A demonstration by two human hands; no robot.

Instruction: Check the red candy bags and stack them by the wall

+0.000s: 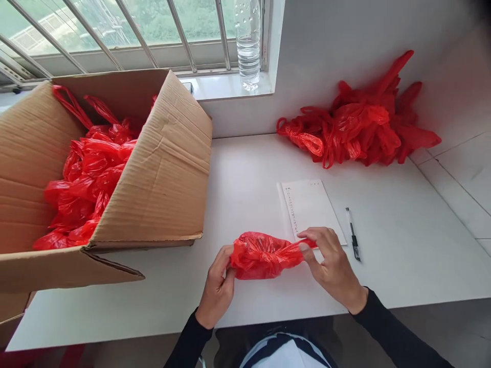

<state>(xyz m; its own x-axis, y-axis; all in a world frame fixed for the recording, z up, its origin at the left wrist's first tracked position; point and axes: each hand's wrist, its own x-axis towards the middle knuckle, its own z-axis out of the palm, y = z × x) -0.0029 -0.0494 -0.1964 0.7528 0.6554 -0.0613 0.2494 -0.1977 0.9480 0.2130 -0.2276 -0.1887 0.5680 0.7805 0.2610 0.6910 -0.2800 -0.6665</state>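
In the head view, the red bag [261, 258] is over the bench [245, 179], near the notepad [312, 204]; the left hand [217, 291] has its fingers curled on one end, and the right hand [333, 263] has its fingers pinching the twisted end. A hard tug could rip the bag, because it looks thin, and a loose pinch could let the twist come undone.
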